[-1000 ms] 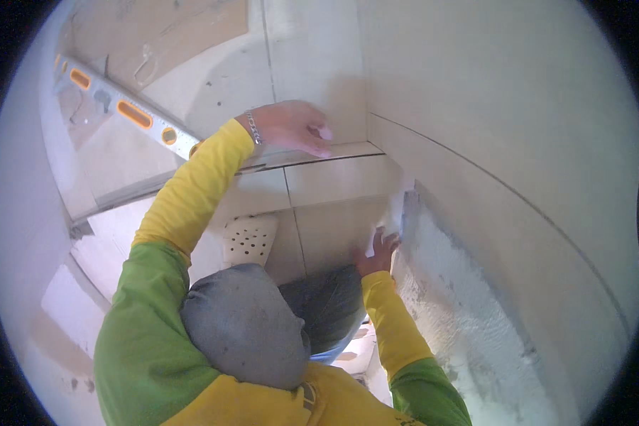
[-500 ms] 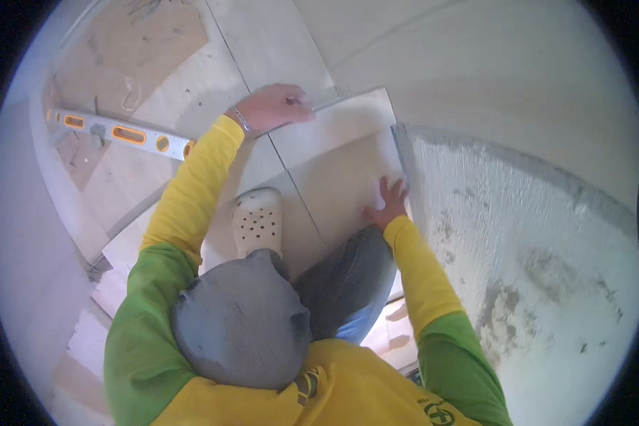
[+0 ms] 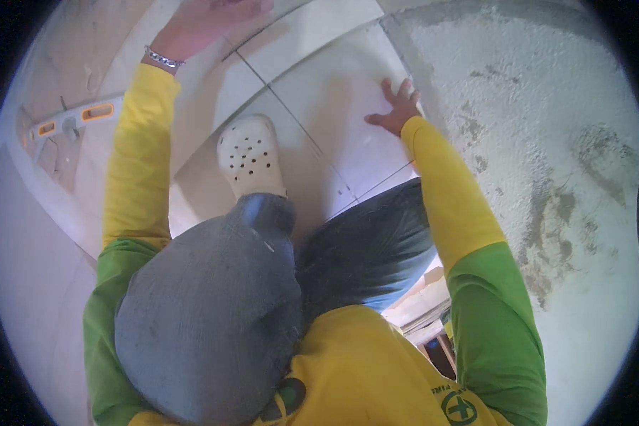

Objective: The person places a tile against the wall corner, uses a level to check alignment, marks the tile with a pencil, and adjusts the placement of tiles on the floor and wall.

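My left hand [image 3: 209, 28], with a chain bracelet at the wrist, is at the top edge beside a pale tile strip [image 3: 326, 32]. Its fingertips are blurred and partly cut off, so their grip cannot be made out. Fingers spread, my right hand [image 3: 396, 110] rests on a large pale floor tile [image 3: 337, 106] close to its right edge. A dark joint line runs across the tiles between my foot and that hand.
A spirit level [image 3: 65, 122] with orange-rimmed openings lies at the left, behind my left forearm. My pale perforated clog [image 3: 250, 153] stands on the tiles. Along the right runs a rough white wall [image 3: 504, 121] with grey patches.
My view has shifted, so the hands and tiles sit higher in the picture. The left hand has moved up to the top edge. The right hand stays spread on the tile.
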The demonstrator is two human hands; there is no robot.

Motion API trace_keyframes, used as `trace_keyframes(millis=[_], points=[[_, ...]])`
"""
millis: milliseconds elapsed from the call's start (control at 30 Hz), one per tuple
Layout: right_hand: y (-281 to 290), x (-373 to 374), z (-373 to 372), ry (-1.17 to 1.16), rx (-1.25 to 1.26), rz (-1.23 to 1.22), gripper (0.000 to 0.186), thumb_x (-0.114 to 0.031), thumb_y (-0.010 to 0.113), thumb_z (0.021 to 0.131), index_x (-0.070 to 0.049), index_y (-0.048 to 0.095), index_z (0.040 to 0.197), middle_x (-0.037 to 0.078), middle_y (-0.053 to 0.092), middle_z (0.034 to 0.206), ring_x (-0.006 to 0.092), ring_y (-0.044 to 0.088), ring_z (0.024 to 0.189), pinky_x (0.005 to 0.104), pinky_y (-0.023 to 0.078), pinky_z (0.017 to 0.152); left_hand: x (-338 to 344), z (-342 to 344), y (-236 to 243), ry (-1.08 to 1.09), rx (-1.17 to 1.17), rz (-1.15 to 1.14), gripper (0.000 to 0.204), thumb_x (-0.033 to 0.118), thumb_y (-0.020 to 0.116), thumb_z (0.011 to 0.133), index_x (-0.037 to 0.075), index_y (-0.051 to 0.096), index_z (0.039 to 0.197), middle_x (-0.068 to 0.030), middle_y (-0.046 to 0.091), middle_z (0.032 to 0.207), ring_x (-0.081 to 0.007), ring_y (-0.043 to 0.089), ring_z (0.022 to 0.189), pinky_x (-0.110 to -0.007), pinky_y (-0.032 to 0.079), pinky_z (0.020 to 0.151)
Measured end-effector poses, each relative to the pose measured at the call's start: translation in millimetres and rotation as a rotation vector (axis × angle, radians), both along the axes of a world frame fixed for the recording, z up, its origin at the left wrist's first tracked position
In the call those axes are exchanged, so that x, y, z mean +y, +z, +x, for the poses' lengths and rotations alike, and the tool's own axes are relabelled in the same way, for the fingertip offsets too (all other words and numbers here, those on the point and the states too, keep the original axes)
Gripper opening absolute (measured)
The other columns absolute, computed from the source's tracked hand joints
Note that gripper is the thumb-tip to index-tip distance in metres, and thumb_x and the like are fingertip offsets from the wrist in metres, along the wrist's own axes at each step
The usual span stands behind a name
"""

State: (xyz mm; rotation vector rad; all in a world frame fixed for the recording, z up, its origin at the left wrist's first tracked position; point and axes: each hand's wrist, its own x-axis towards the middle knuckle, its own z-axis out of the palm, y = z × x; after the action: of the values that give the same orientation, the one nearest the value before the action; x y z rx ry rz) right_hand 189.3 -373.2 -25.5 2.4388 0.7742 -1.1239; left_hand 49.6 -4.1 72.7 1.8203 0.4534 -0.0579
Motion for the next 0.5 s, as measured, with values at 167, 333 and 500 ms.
trace_keyframes(millis=[167, 333, 500], points=[[12, 19, -6, -0.117, 0.028, 0.048, 0.111, -0.063, 0.071, 0.069, -0.028, 0.008, 0.153, 0.025, -0.005, 0.157, 0.0541, -0.004, 0.140, 0.0525, 0.021, 0.115, -53, -20, 2, -0.217, -0.019, -0.050, 0.031, 0.024, 0.067, 0.088, 0.001, 0.064, 0.108, -0.0066, 0.067, 0.090, -0.0128, 0.062, 0.082, -0.028, 0.051, 0.075], [15, 20, 0, -0.157, 0.001, 0.039, 0.111, -0.061, 0.073, 0.067, -0.031, 0.010, 0.153, 0.024, -0.005, 0.157, 0.0530, -0.003, 0.141, 0.0524, 0.022, 0.115, -133, -35, -24, -0.507, -0.113, 0.039, 0.030, 0.030, 0.070, 0.083, 0.004, 0.068, 0.099, -0.0110, 0.069, 0.089, -0.0189, 0.066, 0.079, -0.032, 0.052, 0.073], [6, 19, -1, -0.101, -0.039, 0.046, 0.111, -0.061, 0.073, 0.065, -0.032, 0.011, 0.153, 0.025, -0.003, 0.157, 0.0564, -0.003, 0.139, 0.0550, 0.023, 0.113, -206, -60, -79, -0.766, -0.201, 0.137, 0.026, 0.028, 0.064, 0.082, 0.006, 0.068, 0.094, -0.0141, 0.065, 0.089, -0.0309, 0.064, 0.085, -0.042, 0.052, 0.077]])
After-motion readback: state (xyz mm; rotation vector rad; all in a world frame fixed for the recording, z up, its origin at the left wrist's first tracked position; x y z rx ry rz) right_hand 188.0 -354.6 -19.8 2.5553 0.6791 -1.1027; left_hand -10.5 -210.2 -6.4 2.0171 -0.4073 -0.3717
